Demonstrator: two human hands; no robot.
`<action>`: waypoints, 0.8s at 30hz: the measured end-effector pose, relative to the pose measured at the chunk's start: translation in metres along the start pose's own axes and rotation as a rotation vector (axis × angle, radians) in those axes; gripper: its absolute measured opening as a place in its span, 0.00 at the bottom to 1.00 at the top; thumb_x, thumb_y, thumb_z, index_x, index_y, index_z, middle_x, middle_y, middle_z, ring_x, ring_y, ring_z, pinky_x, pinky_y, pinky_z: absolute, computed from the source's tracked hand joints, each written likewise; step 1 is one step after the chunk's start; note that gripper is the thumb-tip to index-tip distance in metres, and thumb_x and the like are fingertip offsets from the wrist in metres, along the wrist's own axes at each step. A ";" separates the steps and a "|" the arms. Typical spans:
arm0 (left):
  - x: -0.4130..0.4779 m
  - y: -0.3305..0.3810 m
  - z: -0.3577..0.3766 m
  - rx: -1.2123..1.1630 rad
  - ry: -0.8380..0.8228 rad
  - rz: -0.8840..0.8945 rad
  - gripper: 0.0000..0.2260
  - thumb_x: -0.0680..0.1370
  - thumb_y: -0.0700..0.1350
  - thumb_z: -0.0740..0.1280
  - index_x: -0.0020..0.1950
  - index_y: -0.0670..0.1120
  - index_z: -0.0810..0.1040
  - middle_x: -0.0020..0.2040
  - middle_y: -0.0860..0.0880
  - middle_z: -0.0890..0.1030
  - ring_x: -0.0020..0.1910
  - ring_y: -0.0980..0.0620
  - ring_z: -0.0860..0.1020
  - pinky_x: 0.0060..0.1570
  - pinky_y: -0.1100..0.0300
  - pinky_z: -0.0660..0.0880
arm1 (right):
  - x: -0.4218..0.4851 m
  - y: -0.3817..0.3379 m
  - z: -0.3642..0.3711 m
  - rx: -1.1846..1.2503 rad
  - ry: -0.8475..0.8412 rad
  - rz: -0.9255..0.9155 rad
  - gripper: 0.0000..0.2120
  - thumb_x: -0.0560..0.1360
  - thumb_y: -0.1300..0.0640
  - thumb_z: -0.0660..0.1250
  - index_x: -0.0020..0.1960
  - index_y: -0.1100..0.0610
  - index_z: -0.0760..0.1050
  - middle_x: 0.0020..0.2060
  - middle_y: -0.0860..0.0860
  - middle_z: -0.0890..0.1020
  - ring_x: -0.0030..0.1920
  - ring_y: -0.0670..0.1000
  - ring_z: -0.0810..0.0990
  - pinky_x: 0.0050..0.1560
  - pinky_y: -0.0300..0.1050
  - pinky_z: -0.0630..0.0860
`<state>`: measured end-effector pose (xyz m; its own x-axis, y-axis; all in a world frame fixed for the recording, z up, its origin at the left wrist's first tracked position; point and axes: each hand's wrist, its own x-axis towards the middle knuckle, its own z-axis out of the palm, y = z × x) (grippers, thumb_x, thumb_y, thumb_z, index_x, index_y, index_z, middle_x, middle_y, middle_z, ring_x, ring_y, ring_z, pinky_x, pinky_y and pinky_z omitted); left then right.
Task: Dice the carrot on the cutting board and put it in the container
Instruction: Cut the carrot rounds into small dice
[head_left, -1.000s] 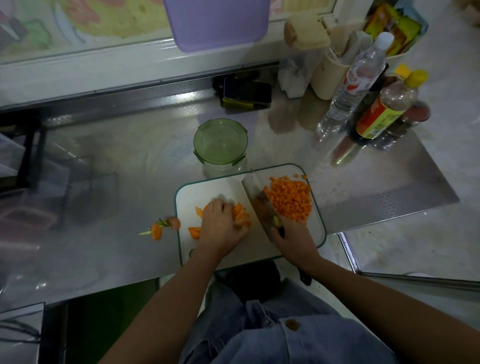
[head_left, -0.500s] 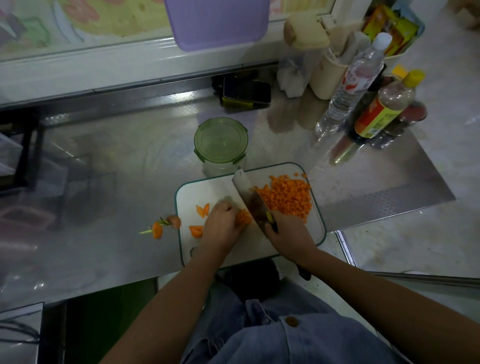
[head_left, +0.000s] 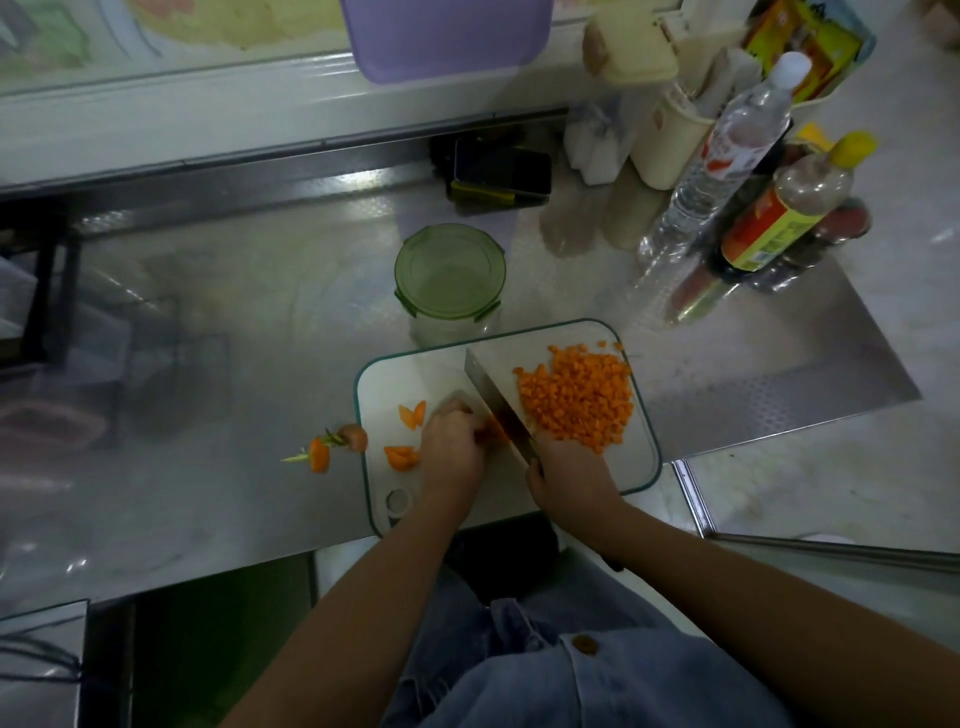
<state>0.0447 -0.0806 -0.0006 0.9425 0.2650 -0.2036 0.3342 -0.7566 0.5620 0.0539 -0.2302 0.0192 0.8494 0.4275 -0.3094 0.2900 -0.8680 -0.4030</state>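
Gripping flat steel cleaver (head_left: 491, 389) in right hand (head_left: 569, 467), left hand (head_left: 449, 441) pinching carrot piece (head_left: 488, 432)

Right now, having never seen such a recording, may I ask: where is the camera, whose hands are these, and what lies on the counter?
There is no machine: a person wears the camera on the head, so it looks down at their own hands. The right hand grips a cleaver. The left hand holds a carrot piece beside the blade on the white cutting board. Diced carrot lies piled on the board's right part, some larger pieces on its left. Behind the board stands a container with its green lid on. Carrot ends lie on the steel counter.
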 end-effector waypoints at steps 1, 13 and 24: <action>0.000 0.000 0.000 -0.012 0.010 -0.002 0.09 0.71 0.36 0.68 0.47 0.43 0.85 0.47 0.44 0.80 0.46 0.46 0.76 0.38 0.65 0.58 | 0.000 0.000 0.001 -0.003 0.006 0.000 0.07 0.76 0.58 0.60 0.50 0.60 0.72 0.39 0.58 0.80 0.39 0.59 0.80 0.37 0.51 0.76; 0.000 -0.002 -0.001 -0.197 0.029 -0.183 0.08 0.72 0.37 0.71 0.50 0.45 0.85 0.51 0.47 0.84 0.52 0.50 0.79 0.51 0.65 0.68 | 0.009 -0.002 -0.009 0.060 0.071 -0.049 0.06 0.78 0.57 0.59 0.49 0.60 0.72 0.37 0.56 0.79 0.36 0.57 0.78 0.34 0.48 0.71; 0.000 0.000 -0.001 -0.246 0.030 -0.226 0.07 0.73 0.38 0.70 0.49 0.44 0.85 0.50 0.47 0.84 0.51 0.51 0.79 0.45 0.70 0.64 | 0.011 -0.006 -0.003 0.026 -0.033 0.008 0.06 0.78 0.58 0.59 0.50 0.60 0.72 0.38 0.56 0.78 0.38 0.57 0.79 0.34 0.47 0.72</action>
<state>0.0451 -0.0800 0.0000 0.8426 0.4304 -0.3236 0.5228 -0.5101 0.6830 0.0628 -0.2210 0.0206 0.8364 0.4291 -0.3409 0.2714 -0.8647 -0.4227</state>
